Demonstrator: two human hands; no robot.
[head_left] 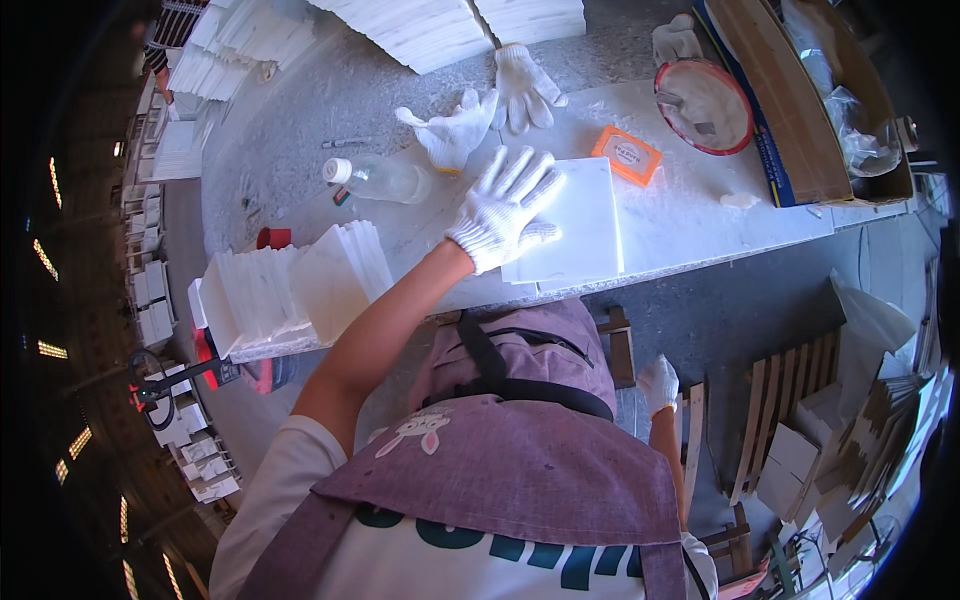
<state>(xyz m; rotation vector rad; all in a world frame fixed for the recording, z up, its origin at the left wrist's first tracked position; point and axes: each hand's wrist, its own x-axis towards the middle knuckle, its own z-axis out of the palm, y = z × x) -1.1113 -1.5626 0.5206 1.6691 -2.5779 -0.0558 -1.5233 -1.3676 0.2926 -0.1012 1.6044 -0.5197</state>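
Note:
My left hand [507,208], in a white knitted glove, lies with its fingers spread on a square white marble tile [575,230] near the table's front edge. Below the table edge, on the right, my right hand [658,385] hangs beside my body, also gloved. Its fingers are too small and foreshortened to make out, and no held thing shows. Just beyond the left hand are two loose white gloves, one glove [450,130] nearer and another glove [525,90] behind it. A clear plastic bottle [390,180] with a white cap lies on its side to the left.
Stacked tiles [300,285] stand at the table's left front, more tiles [420,30] at the back. An orange packet [628,155], a red-rimmed bowl [735,110] of white powder and a cardboard box [800,120] lie right. Wooden pallets [770,410] stand on the floor.

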